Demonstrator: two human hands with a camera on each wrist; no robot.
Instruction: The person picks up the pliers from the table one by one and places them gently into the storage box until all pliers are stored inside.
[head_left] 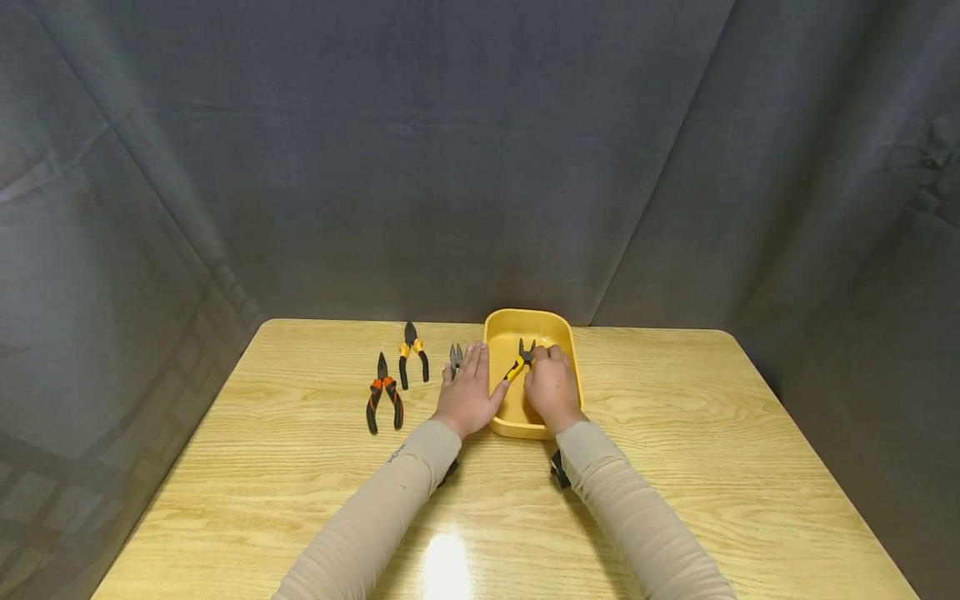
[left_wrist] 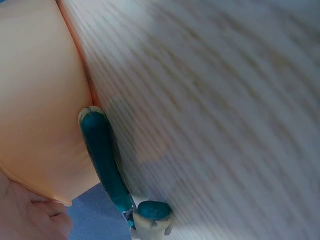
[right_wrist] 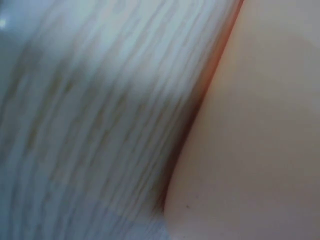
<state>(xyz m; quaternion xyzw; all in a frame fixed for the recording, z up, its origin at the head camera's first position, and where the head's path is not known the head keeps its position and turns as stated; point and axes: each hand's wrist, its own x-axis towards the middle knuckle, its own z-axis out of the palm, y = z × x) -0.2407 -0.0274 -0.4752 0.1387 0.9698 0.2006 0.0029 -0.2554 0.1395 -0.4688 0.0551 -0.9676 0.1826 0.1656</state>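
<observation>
My right hand (head_left: 553, 385) is inside a yellow plastic bin (head_left: 517, 428), its curled fingers gripping a pair of pliers. The dark head (head_left: 527, 350) and one yellow handle (head_left: 514, 369) of these pliers show; the other handle is hidden under the hand. My left hand (head_left: 471, 392) lies over the bin's left rim, fingers straight. Just left of it, on the table, are small pliers with a grey head (head_left: 456, 356), their handles mostly covered by that hand in the head view. The left wrist view shows a teal handle (left_wrist: 102, 155) close beside the bin wall (left_wrist: 40, 100).
Left of the bin, yellow-and-black pliers (head_left: 413, 357) and orange-and-black long-nose pliers (head_left: 385, 395) lie on the wooden table (head_left: 315, 492). Behind the table's far edge hangs a dark grey curtain (head_left: 420, 183). The right wrist view has mostly table and bin wall (right_wrist: 250, 150).
</observation>
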